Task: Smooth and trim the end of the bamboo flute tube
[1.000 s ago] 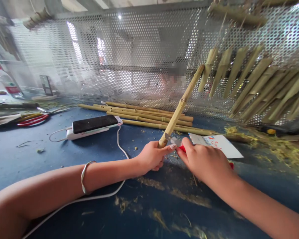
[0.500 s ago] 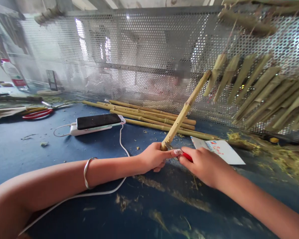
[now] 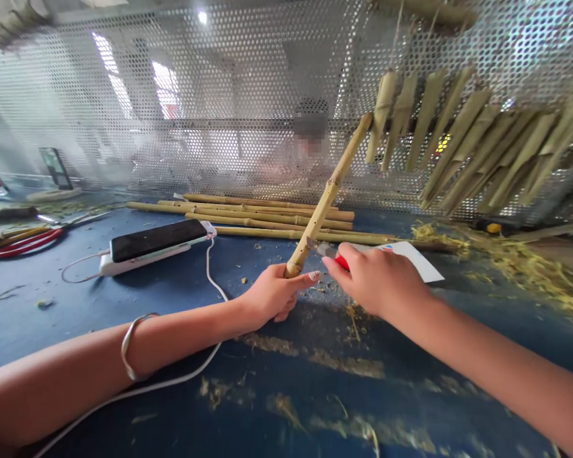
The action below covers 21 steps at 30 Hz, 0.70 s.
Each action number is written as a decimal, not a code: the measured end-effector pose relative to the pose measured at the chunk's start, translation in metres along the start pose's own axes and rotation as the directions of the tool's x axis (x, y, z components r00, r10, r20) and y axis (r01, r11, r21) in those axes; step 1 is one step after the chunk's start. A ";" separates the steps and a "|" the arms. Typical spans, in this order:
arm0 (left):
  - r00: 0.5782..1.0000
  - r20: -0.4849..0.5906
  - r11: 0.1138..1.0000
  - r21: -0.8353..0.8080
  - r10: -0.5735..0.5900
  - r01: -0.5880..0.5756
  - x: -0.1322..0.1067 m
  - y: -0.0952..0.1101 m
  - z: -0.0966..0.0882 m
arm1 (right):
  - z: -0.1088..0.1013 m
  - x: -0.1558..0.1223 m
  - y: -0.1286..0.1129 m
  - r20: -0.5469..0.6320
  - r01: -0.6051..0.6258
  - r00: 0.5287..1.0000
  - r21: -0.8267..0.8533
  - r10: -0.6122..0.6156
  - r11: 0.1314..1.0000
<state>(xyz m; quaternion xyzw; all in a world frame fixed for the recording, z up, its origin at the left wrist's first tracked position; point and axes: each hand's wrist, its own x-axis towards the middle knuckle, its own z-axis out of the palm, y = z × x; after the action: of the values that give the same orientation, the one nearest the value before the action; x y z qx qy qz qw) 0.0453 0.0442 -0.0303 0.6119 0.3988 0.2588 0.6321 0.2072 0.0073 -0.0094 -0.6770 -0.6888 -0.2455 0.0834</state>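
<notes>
My left hand (image 3: pixel 273 295) grips the lower end of a bamboo stick (image 3: pixel 329 191) that leans up and away to the right. My right hand (image 3: pixel 376 280) is closed on a red-handled knife (image 3: pixel 332 253); its short blade touches the stick just above my left thumb. Both hands hover low over a blue table (image 3: pixel 52 305) strewn with bamboo shavings (image 3: pixel 353 315).
Several bamboo sticks (image 3: pixel 248 216) lie at the back by a perforated metal screen (image 3: pixel 219 95). A phone on a power bank (image 3: pixel 155 245) with a white cable sits left. Red-handled shears (image 3: pixel 26 240) lie far left. A white card (image 3: pixel 417 261) lies behind my right hand. Split bamboo pieces (image 3: pixel 472 152) hang at right.
The knife blade has moved up along the stick's lower end. The view has shifted, and both hands with the stick now sit slightly further left.
</notes>
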 end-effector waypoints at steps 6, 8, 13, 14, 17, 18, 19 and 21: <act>0.998 0.067 0.996 -0.093 0.019 -0.012 -0.003 0.003 -0.002 | -0.001 0.003 0.007 0.103 0.072 0.990 0.206 -0.095 0.976; 0.996 0.082 0.991 -0.130 0.035 -0.024 -0.003 0.003 -0.003 | 0.000 0.001 0.004 0.108 0.094 0.987 0.238 -0.123 0.967; 0.994 0.086 0.993 -0.099 0.067 -0.058 -0.002 0.000 -0.004 | 0.003 -0.007 -0.007 0.115 0.170 0.973 0.231 -0.200 0.958; 0.993 0.091 0.994 -0.087 0.070 -0.062 -0.002 -0.001 -0.004 | 0.003 -0.008 -0.009 0.119 0.169 0.973 0.220 -0.198 0.961; 0.993 0.086 0.996 -0.053 0.080 -0.076 -0.001 -0.003 -0.004 | 0.001 -0.010 -0.013 0.138 0.152 0.974 0.202 -0.182 0.968; 0.993 0.079 0.996 -0.042 0.085 -0.082 -0.001 -0.004 -0.004 | 0.000 -0.010 -0.013 0.148 0.152 0.972 0.204 -0.184 0.967; 0.993 0.075 0.996 -0.034 0.089 -0.086 0.000 -0.004 -0.004 | -0.001 -0.010 -0.013 0.159 0.156 0.969 0.210 -0.191 0.965; 0.993 0.076 0.995 -0.031 0.093 -0.091 -0.001 -0.005 -0.004 | -0.002 -0.010 -0.013 0.176 0.162 0.963 0.226 -0.203 0.961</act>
<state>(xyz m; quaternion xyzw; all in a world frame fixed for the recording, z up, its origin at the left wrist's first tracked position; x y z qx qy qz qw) 0.0406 0.0455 -0.0346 0.6304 0.3418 0.2692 0.6429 0.1947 -0.0023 -0.0152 -0.6186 -0.7755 -0.1098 0.0627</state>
